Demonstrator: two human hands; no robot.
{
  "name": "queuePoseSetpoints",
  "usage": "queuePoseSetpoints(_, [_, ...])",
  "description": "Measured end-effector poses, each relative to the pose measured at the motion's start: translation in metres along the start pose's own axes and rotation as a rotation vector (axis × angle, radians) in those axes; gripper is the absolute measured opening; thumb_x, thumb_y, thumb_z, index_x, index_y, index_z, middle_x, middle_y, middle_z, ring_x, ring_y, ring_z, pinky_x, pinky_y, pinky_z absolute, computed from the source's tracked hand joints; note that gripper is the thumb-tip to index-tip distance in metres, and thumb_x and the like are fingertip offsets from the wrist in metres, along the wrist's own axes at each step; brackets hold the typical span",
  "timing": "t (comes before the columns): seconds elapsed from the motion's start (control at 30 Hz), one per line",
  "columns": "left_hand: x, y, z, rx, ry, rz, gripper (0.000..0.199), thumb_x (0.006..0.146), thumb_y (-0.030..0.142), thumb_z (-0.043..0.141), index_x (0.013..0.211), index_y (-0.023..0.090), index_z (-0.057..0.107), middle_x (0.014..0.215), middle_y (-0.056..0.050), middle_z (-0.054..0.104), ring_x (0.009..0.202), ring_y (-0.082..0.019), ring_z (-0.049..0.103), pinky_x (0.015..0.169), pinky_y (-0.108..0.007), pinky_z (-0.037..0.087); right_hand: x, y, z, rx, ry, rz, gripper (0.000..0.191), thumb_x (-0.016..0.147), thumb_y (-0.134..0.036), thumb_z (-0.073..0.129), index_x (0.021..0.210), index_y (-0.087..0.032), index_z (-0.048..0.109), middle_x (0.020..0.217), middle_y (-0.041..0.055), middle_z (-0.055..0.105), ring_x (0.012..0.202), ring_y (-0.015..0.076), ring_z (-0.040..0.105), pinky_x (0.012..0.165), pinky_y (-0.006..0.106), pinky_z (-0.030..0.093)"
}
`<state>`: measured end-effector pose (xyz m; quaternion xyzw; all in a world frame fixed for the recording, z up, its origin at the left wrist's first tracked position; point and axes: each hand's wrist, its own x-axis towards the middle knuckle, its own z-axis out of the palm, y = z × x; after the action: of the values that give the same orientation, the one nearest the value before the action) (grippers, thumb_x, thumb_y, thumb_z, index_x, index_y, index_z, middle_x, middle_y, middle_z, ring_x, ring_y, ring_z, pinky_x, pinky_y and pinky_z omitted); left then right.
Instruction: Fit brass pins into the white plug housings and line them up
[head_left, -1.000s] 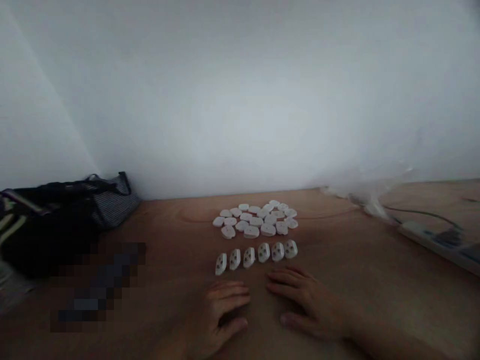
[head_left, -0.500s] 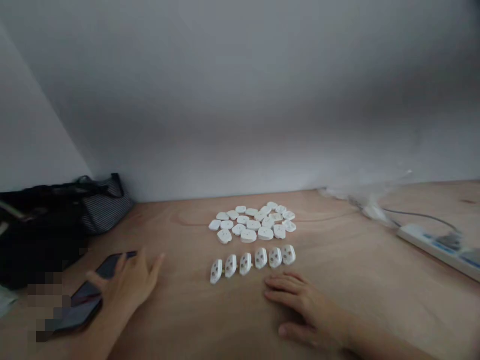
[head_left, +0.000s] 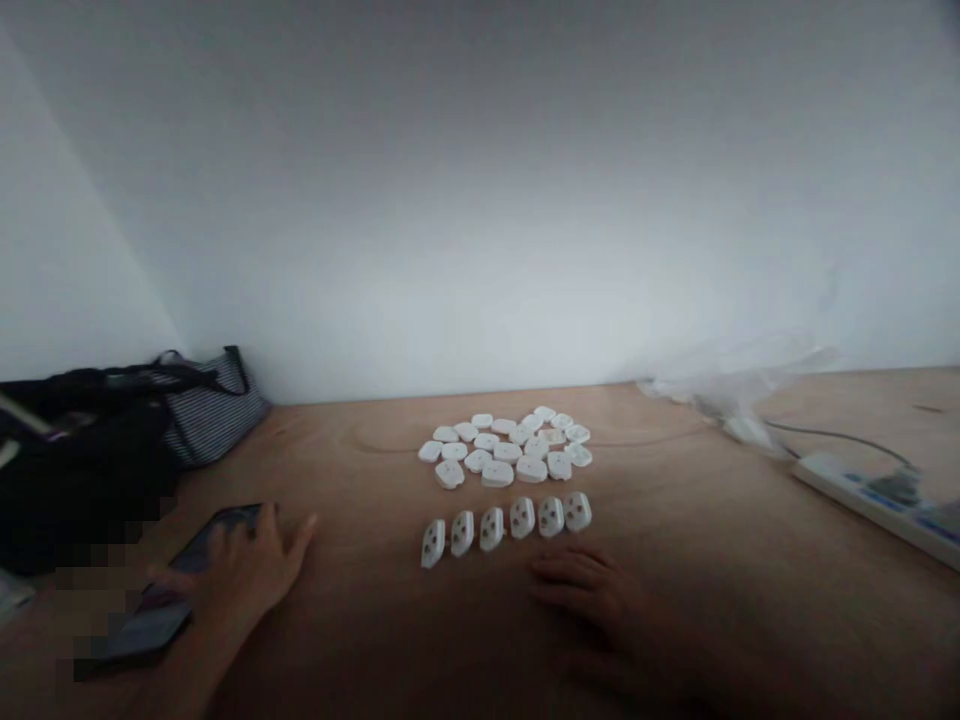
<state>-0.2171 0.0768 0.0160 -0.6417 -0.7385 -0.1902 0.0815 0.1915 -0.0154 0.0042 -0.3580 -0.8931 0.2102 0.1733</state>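
Row of six white pieces (head_left: 491,530) on a wooden tabletop (head_left: 712,520), set side by side with gaps between them; the faces turned toward the viewer bear dark round spots. The right hand (head_left: 592,590), in deep shadow, lies just on the near side of the row, by its right end; its visible fingers are extended and loosely released, with nothing seen in their grasp. To the left of the row and well apart from it, the left hand (head_left: 240,570) is spread over a dark phone (head_left: 169,610), unclenched and not grasping it; whether the fingertips meet the screen cannot be told. The phone lies slantwise, its near end masked by coarse pixels. Directly beyond the row is a loose cluster of flat white pieces (head_left: 508,453), several touching or nearly so. Far to the left of the row stands a black bag (head_left: 82,470) with a striped panel (head_left: 214,415). Beyond the row and to its right is crumpled clear plastic (head_left: 735,380); farther right, a white power strip (head_left: 862,490) and a dark cable (head_left: 840,432). A pale wall (head_left: 480,250) rises behind the tabletop.
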Motion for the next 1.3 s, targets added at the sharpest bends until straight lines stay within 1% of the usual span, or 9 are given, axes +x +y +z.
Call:
queuePoseSetpoints(0.03, [-0.002, 0.005, 0.000, 0.072, 0.043, -0.026, 0.062, 0.085, 0.055, 0.030, 0.121, 0.007, 0.048, 0.122, -0.029, 0.050, 0.123, -0.051, 0.028, 0.083, -0.079, 0.011, 0.000, 0.001, 0.000, 0.001, -0.001, 0.000, 0.059, 0.080, -0.044, 0.057, 0.133, -0.025, 0.042, 0.137, 0.0095, 0.044, 0.125, 0.0276, 0.039, 0.106, 0.047, 0.027])
queuePoseSetpoints(0.1, [-0.013, 0.029, 0.000, 0.072, 0.107, 0.165, 0.055, 0.086, 0.047, 0.036, 0.121, 0.006, 0.047, 0.124, -0.026, 0.050, 0.122, -0.041, 0.037, 0.096, -0.066, 0.020, 0.000, 0.001, 0.000, -0.004, -0.013, 0.007, 0.059, 0.080, -0.044, 0.057, 0.134, -0.025, 0.041, 0.138, 0.0089, 0.043, 0.126, 0.0274, 0.038, 0.106, 0.047, 0.027])
queuePoseSetpoints(0.17, [-0.030, 0.061, 0.003, -0.078, 0.081, 0.366, 0.052, 0.086, 0.047, 0.038, 0.121, 0.009, 0.046, 0.122, -0.019, 0.053, 0.117, -0.033, 0.045, 0.100, -0.050, 0.031, 0.000, 0.001, 0.000, -0.014, -0.028, 0.013, 0.060, 0.080, -0.044, 0.057, 0.134, -0.025, 0.040, 0.138, 0.0090, 0.042, 0.126, 0.0273, 0.038, 0.106, 0.047, 0.026])
queuePoseSetpoints(0.27, [-0.051, 0.093, 0.010, -0.267, -0.051, 0.434, 0.051, 0.088, 0.044, 0.042, 0.131, 0.017, 0.035, 0.132, -0.013, 0.046, 0.123, -0.028, 0.042, 0.102, -0.047, 0.034, 0.001, 0.000, -0.001, -0.026, -0.031, 0.009, 0.061, 0.079, -0.047, 0.057, 0.134, -0.024, 0.041, 0.138, 0.0096, 0.043, 0.125, 0.0272, 0.039, 0.106, 0.047, 0.026])
queuePoseSetpoints(0.5, [-0.045, 0.085, 0.026, -0.573, -0.358, 0.459, 0.062, 0.086, 0.041, 0.049, 0.139, 0.020, 0.025, 0.138, -0.012, 0.043, 0.129, -0.026, 0.037, 0.104, -0.043, 0.034, 0.000, 0.000, -0.001, -0.021, -0.017, 0.007, 0.060, 0.080, -0.045, 0.057, 0.133, -0.023, 0.042, 0.138, 0.0095, 0.043, 0.125, 0.0276, 0.038, 0.106, 0.047, 0.026])
queuePoseSetpoints(0.63, [-0.046, 0.088, 0.019, -0.639, -0.298, 0.441, 0.055, 0.081, 0.037, 0.057, 0.131, 0.021, 0.039, 0.121, -0.010, 0.059, 0.112, -0.026, 0.055, 0.094, -0.040, 0.045, 0.001, 0.001, 0.000, -0.015, -0.008, 0.001, 0.060, 0.079, -0.045, 0.058, 0.133, -0.023, 0.043, 0.137, 0.0098, 0.043, 0.125, 0.0274, 0.039, 0.105, 0.047, 0.027])
queuePoseSetpoints(0.8, [-0.072, 0.104, 0.005, -0.641, -0.170, 0.508, 0.044, 0.080, 0.034, 0.059, 0.122, 0.024, 0.050, 0.118, -0.009, 0.058, 0.102, -0.025, 0.058, 0.089, -0.037, 0.048, 0.000, 0.004, 0.004, 0.005, 0.051, 0.011, 0.058, 0.077, -0.045, 0.060, 0.129, -0.022, 0.048, 0.132, 0.0111, 0.049, 0.122, 0.0279, 0.042, 0.103, 0.046, 0.031])
queuePoseSetpoints(1.1, [-0.112, 0.170, 0.004, -0.769, -0.349, 0.644, 0.058, 0.069, 0.021, 0.065, 0.124, 0.024, 0.046, 0.121, -0.008, 0.055, 0.109, -0.026, 0.053, 0.096, -0.038, 0.042, -0.003, 0.014, 0.018, 0.065, 0.188, -0.001, 0.056, 0.074, -0.043, 0.064, 0.123, -0.019, 0.051, 0.127, 0.0133, 0.051, 0.118, 0.0282, 0.046, 0.098, 0.046, 0.037])
queuePoseSetpoints(1.3, [-0.110, 0.180, 0.010, -0.890, -0.405, 0.560, 0.035, 0.067, 0.016, 0.064, 0.100, 0.021, 0.054, 0.099, -0.005, 0.061, 0.091, -0.022, 0.059, 0.080, -0.032, 0.050, -0.003, 0.013, 0.019, 0.154, 0.225, 0.084, 0.067, 0.067, -0.042, 0.070, 0.126, -0.020, 0.048, 0.125, 0.0133, 0.052, 0.115, 0.0300, 0.049, 0.097, 0.046, 0.040])
